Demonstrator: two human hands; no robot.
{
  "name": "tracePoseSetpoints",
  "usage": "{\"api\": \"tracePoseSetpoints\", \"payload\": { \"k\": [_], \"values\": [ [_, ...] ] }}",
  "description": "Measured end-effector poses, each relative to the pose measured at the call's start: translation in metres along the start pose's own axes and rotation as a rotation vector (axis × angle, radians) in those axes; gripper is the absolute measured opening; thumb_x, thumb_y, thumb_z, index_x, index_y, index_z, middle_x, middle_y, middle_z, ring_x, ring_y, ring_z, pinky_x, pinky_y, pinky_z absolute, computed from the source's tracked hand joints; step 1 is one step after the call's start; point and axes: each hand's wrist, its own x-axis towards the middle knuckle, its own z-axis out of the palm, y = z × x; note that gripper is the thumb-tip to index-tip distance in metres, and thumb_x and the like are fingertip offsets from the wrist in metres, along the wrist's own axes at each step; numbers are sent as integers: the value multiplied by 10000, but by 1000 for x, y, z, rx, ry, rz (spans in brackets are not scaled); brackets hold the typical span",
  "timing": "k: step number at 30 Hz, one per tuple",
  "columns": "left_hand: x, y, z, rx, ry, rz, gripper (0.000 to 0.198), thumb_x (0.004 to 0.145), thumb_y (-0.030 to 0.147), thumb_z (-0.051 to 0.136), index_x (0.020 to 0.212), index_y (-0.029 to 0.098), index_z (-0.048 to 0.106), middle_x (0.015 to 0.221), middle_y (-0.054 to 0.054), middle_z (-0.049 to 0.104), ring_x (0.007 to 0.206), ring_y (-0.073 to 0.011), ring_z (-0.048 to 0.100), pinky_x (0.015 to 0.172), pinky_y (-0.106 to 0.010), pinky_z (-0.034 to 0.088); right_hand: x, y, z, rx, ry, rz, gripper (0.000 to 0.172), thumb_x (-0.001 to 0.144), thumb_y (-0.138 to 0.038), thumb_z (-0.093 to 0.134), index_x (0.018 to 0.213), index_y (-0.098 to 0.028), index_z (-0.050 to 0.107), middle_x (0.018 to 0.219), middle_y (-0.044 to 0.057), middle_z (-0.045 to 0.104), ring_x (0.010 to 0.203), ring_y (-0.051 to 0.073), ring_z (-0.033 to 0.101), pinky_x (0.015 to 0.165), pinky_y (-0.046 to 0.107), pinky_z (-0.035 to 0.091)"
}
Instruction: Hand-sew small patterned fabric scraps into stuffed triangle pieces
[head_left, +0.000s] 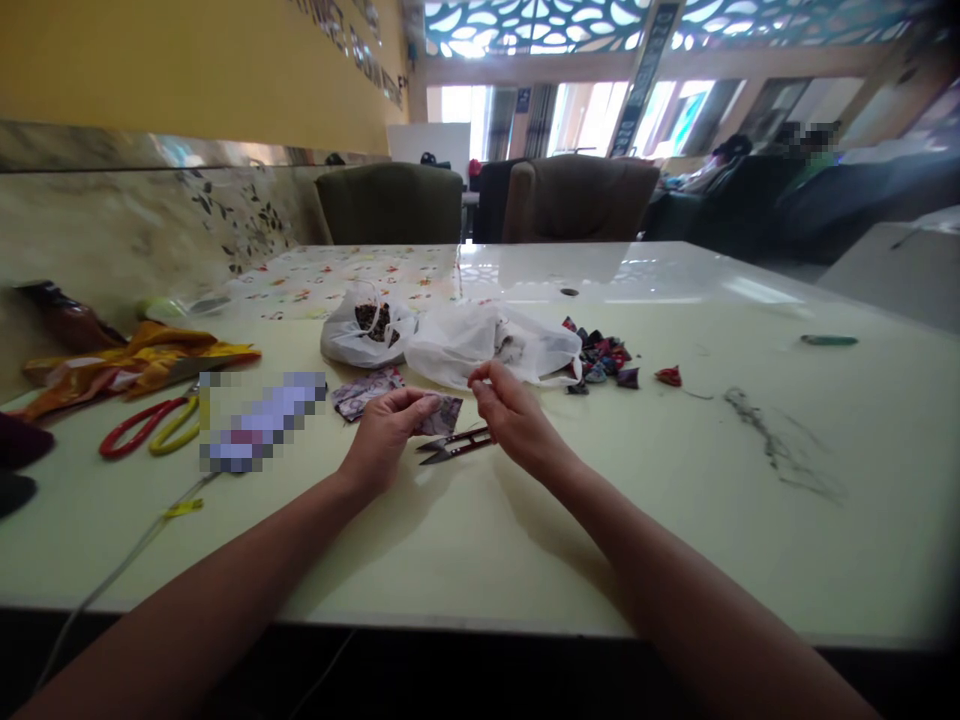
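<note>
My left hand [388, 430] pinches a small piece of patterned grey-purple fabric [442, 415] above the table. Just to its right, my right hand [506, 408] is raised with thumb and fingertips pressed together; whatever they hold is too small to make out. Beneath and between the hands lie thread snips [456, 443], their blades pointing left and their rear end hidden by my right hand. More of the patterned fabric [366, 392] rests on the table behind my left hand.
White plastic bags [480, 345], one with dark brown filling [377, 322], stand behind the hands. Small sewn fabric pieces [600, 355] and loose threads [772, 440] lie right. Red-and-yellow-handled scissors [142, 428], a blurred phone-like object [262, 420] and orange packaging [150, 352] lie left.
</note>
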Motion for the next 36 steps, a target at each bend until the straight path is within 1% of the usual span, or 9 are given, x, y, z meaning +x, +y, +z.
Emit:
{"api": "tracePoseSetpoints", "payload": {
  "k": [3,6,9,14,29,31,32,34,36],
  "values": [
    [0,-1,-1,62,32,51,236,682,348,809,799,154,746,732,-20,707,648,-126,612,658,-254,496,-1,-5,0,-128,22,-118,160,893,-217,516,735,-198,522,692,-11,480,663,132,457,621,264,352],
    [0,-1,-1,95,38,80,225,694,347,801,795,154,746,730,-17,700,651,-121,600,655,-247,489,-1,-7,0,-218,8,-167,149,847,-164,583,699,-180,596,740,8,505,708,138,491,665,272,362],
    [0,-1,-1,98,34,98,212,696,338,801,793,157,748,746,-19,704,669,-124,603,678,-252,495,-1,-5,1,-232,-3,-148,129,847,-166,611,728,-184,657,728,7,515,701,138,499,663,272,359],
    [-1,0,0,106,19,120,201,699,334,799,786,159,754,742,-21,708,669,-129,606,685,-259,500,-1,-2,3,-247,-14,-119,116,852,-179,630,755,-178,695,715,5,519,698,136,498,654,270,349],
    [0,-2,-2,126,-2,149,208,721,346,788,795,156,746,747,-12,701,678,-117,599,692,-248,491,-1,-3,3,-208,-25,-90,115,830,-157,622,721,-165,658,675,-17,534,641,108,473,629,254,338],
    [0,-3,-3,157,-8,167,202,735,347,779,801,160,746,749,-13,698,681,-120,597,691,-251,487,-2,-4,2,-175,-35,-56,81,829,-167,615,762,-170,661,637,-31,508,609,104,456,611,252,338],
    [1,-3,-4,174,-13,180,201,742,349,774,805,161,745,750,-13,695,685,-122,597,695,-254,487,-2,-4,2,-146,-39,-34,56,828,-175,613,817,-174,668,616,-42,486,590,102,444,600,250,339],
    [1,-3,-6,209,-26,209,203,757,355,764,816,162,743,751,-14,690,695,-129,599,703,-261,488,-2,-4,2,-77,-50,8,152,823,-197,613,962,-183,671,594,-61,446,565,102,428,582,245,346],
    [2,-3,-7,241,-39,235,205,769,361,755,825,164,741,756,-16,689,706,-135,602,708,-264,488,-2,-3,1,-8,-83,47,208,819,-227,612,1015,-183,668,600,-62,440,562,103,424,566,240,353]
  ]
}}
